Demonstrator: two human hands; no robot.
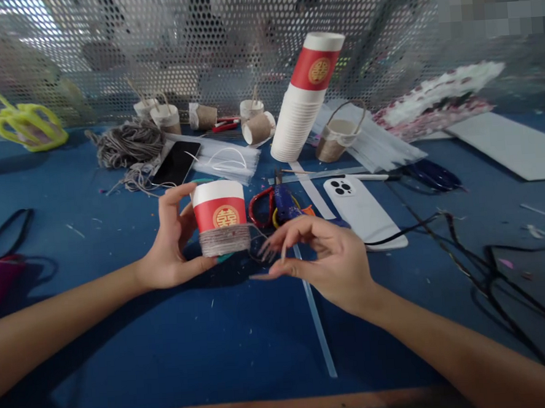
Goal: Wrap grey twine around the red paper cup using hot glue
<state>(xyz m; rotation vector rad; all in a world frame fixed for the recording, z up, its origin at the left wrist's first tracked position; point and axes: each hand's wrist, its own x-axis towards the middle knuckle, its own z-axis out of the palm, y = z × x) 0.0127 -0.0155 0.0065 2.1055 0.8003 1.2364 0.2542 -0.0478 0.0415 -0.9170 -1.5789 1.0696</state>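
Note:
A paper cup [220, 207], white with a red band and a gold emblem, is held above the table in my left hand [167, 253]. Its fingers wrap behind the cup and the thumb presses near the base. Grey-brown twine [225, 240] is wound in close rows around the cup's lower part. From the cup's right side a thin loose strand runs to my right hand [324, 256], whose fingers are bent in a pinch with the thumb beneath. Just behind lie red-handled scissors [262, 207] and a blue glue gun [285, 202], partly hidden by the right hand.
A leaning stack of paper cups [301, 113] stands at the back. Around it are a grey twine bundle [128, 144], a black phone [176, 163], small twine-wrapped cups [336, 141] and clear glue sticks [228, 160]. A white phone [365, 213] and black cords [490, 283] lie right.

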